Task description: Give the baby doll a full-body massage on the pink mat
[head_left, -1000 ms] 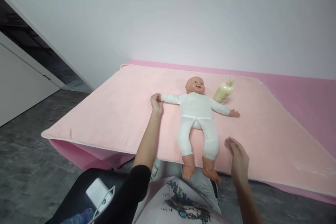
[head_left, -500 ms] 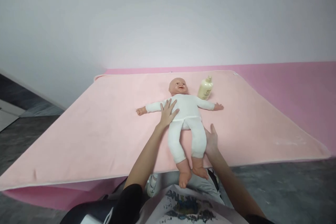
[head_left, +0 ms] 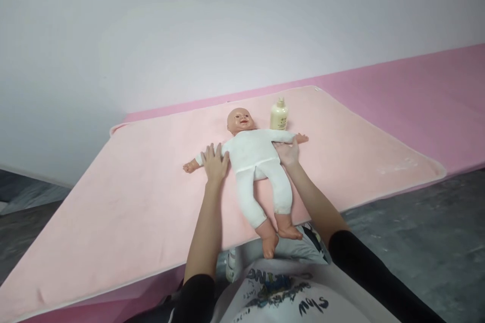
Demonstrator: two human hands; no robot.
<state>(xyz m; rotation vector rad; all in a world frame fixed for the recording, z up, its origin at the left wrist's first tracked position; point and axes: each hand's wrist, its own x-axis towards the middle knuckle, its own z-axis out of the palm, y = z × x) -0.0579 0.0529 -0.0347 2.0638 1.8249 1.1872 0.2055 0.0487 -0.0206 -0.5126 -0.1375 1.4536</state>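
A baby doll [head_left: 252,151] in a white suit lies face up, its arms spread and its bare feet over the near edge of the pink mat [head_left: 151,202]. My left hand [head_left: 215,162] rests with fingers spread on the doll's sleeve at the left of the picture. At the other side, my right hand [head_left: 288,152] is beside the doll's body, just under its other arm, palm up; some fingertips are hidden by the sleeve. A pale yellow pump bottle [head_left: 279,115] stands upright behind that arm.
Behind the mat rises a white partition [head_left: 242,35]. A darker pink surface [head_left: 413,96] extends beyond the mat on the right. Grey floor [head_left: 428,227] shows past the near edge.
My left hand has moved from the doll's chest out onto its sleeve. My right hand has gone from beside the leg up to below the other arm. The view has tilted.
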